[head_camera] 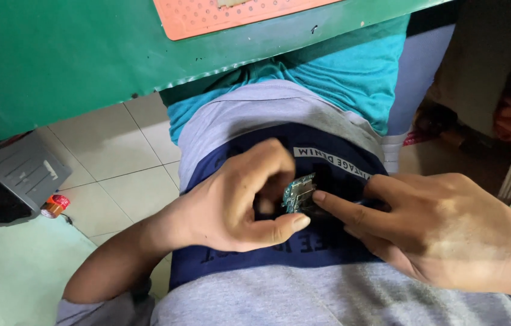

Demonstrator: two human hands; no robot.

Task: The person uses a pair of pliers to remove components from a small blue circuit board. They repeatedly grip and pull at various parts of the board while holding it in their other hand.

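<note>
A small circuit board sits between the two hands, in front of the person's shirt: the left hand to its left, the right hand to its right, fingertip touching it. Beyond them lies the worktop, a perforated mat on it. Below left, a box and a small can rest on the floor.

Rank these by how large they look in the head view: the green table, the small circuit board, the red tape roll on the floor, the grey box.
1. green table
2. grey box
3. and 4. small circuit board and red tape roll: they look alike in size, and the board is nearer the camera, so unranked.
</note>
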